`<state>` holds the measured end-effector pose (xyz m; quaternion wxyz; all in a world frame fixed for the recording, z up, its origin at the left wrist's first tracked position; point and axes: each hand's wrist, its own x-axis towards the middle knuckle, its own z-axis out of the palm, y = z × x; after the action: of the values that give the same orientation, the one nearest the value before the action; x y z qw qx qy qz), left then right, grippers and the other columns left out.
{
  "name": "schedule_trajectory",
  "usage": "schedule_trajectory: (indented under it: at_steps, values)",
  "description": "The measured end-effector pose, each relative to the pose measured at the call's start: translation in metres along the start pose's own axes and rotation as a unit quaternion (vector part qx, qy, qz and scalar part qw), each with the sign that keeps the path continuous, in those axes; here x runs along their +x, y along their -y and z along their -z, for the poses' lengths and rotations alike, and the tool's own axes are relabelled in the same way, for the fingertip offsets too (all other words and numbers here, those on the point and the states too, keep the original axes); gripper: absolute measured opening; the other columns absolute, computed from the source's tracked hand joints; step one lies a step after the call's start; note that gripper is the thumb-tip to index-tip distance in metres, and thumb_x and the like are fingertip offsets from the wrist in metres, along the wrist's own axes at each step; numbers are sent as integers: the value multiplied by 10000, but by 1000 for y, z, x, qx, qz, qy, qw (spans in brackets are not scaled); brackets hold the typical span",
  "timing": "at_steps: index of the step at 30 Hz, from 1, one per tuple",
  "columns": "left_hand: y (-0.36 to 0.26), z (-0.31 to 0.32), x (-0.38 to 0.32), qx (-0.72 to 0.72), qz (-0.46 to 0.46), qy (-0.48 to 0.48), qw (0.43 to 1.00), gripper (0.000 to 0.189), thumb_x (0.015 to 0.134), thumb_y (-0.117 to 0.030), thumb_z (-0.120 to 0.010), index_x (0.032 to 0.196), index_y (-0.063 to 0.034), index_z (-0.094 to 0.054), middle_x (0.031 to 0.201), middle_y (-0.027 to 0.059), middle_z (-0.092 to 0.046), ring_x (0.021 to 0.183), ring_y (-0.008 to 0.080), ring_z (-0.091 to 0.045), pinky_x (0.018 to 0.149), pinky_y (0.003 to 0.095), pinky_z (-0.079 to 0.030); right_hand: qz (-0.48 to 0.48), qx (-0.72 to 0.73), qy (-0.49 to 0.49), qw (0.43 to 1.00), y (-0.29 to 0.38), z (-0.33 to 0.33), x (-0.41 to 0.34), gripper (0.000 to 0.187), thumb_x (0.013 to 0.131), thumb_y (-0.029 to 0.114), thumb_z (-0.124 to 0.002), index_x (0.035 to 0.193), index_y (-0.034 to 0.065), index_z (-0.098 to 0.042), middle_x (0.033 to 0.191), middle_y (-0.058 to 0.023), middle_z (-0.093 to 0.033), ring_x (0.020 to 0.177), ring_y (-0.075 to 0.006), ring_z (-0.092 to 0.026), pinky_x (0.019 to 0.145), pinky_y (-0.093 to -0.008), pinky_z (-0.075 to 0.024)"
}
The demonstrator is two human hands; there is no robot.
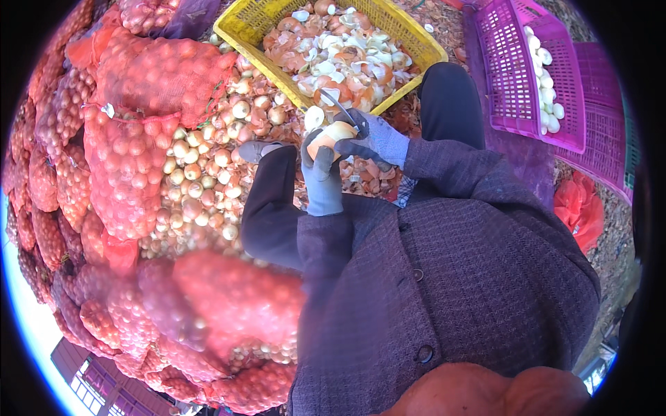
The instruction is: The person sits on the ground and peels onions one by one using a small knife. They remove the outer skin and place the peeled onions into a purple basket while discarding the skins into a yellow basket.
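Note:
My left hand (322, 179), in a grey-blue work glove, grips a partly peeled onion (329, 139) from below. My right hand (382, 138), gloved alike, holds a knife whose curved blade (337, 106) points up and away from me. The right thumb presses on the onion's side; the knife's handle is hidden in the fist. A pale, round onion piece (314, 118) shows just beyond the onion; whether it is still attached cannot be told. Beyond both hands stands a yellow plastic crate (255, 57) holding onion skins and white peelings (338, 47).
Loose unpeeled onions (192, 171) cover the ground at my left, beside stacked red mesh sacks (130, 151) of onions. Peeled white onions (547, 96) lie in a purple crate (507, 67) at right, near more purple crates (598, 125) and a crumpled red mesh bag (578, 210).

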<state>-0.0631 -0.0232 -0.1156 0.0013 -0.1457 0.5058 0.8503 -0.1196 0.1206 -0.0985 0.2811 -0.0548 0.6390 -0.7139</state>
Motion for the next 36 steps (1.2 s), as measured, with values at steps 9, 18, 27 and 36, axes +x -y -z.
schedule_trajectory:
  at_steps: [9, 18, 27, 36]
  values:
    - [-14, -6, 3, -143, 60, 161, 975, 751, 745, -557, -642, 1215, -1, -460, 1085, 89, -568, 921, 171, -574, 706, 278, -489, -56, 81, -29, 995, 22, 15, -10, 360, 837, 232, -654, 1122, 42, -544, 773, -21, -593, 558, -83, -545, 477, -215, -452]
    - [-30, -32, -12, -103, 56, -15, 993, 625, 852, -418, -589, 1290, -22, -385, 1179, 114, -525, 1048, 233, -549, 867, 363, -487, 152, -155, -128, 968, 36, 18, -6, 321, 831, 167, -652, 1099, 21, -551, 812, -54, -628, 686, -70, -576, 591, -229, -474]
    - [-18, -21, -4, -362, 171, 92, 912, 637, 811, -524, -598, 1226, -62, -456, 1036, 92, -562, 816, 194, -584, 679, 282, -511, -65, 297, 41, 952, 66, 14, -15, 181, 905, 201, -526, 1009, 52, -522, 637, 25, -485, 523, -37, -428, 473, -214, -354]
    - [-22, -30, -2, -308, 169, 44, 935, 792, 780, -612, -570, 1292, -33, -399, 1155, 121, -537, 967, 234, -562, 776, 363, -503, -114, 369, 31, 922, 70, 15, -17, 102, 923, 178, -489, 887, 85, -508, 581, 54, -421, 507, -28, -385, 512, -224, -338]
